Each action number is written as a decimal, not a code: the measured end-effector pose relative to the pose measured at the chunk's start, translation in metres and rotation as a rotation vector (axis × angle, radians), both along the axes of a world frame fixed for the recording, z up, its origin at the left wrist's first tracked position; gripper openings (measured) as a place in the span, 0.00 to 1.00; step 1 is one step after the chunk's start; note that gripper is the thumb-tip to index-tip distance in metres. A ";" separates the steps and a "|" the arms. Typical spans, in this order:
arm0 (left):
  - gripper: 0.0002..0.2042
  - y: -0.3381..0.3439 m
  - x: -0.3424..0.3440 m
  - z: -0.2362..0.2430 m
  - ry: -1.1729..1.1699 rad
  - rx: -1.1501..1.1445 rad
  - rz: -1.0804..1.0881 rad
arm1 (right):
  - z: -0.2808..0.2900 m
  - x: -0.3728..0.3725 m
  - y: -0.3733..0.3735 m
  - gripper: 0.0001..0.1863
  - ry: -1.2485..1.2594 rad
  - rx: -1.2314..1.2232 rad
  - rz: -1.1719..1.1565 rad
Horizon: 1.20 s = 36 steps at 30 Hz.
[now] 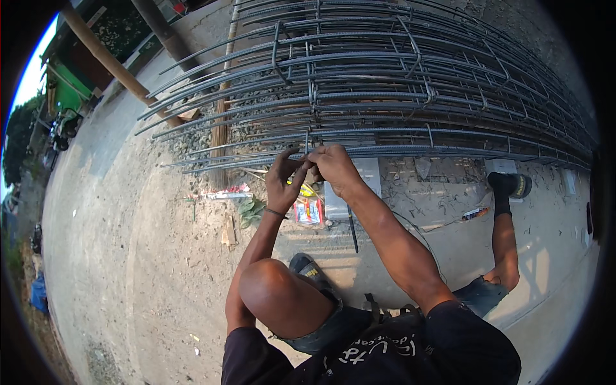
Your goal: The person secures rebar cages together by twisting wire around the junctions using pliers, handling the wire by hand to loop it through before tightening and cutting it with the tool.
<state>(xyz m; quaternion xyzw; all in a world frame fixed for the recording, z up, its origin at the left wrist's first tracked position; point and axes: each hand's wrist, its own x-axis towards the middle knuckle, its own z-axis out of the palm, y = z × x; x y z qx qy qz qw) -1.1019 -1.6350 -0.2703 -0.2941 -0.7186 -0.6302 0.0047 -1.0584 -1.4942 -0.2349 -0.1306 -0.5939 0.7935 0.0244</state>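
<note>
My left hand (285, 179) and my right hand (330, 167) meet at the lower bars of a stacked steel rebar cage (359, 96), beside a vertical tie bar (307, 140). Both hands have their fingers pinched close together, and what is between them is too small to make out. Beneath my hands lie a red and white plastic wrapper (308, 211) and a grey block (362, 176) under the cage. A thin black tool (353, 231) lies on the ground below the block, left of my right forearm.
Wooden poles (106, 58) stand at the upper left, with motorbikes (61, 128) and a blue object (38, 292) at the far left edge. My bent legs rest on the concrete ground (141, 256). Leaves (250, 210), wire scraps and a small packet (473, 213) lie near the cage.
</note>
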 end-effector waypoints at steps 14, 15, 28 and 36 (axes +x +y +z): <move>0.17 -0.004 -0.042 0.037 -0.384 -0.191 -0.138 | -0.030 0.030 -0.054 0.10 -0.145 -1.031 -0.232; 0.16 -0.004 -0.042 0.039 -0.415 -0.169 -0.139 | -0.029 0.025 -0.048 0.08 -0.202 -1.111 -0.212; 0.08 -0.009 -0.032 0.028 -0.323 -0.280 0.038 | -0.061 -0.005 0.008 0.08 0.043 -0.972 -0.054; 0.08 -0.009 -0.020 0.025 -0.290 -0.266 0.052 | -0.046 0.000 -0.003 0.13 -0.157 -0.412 0.072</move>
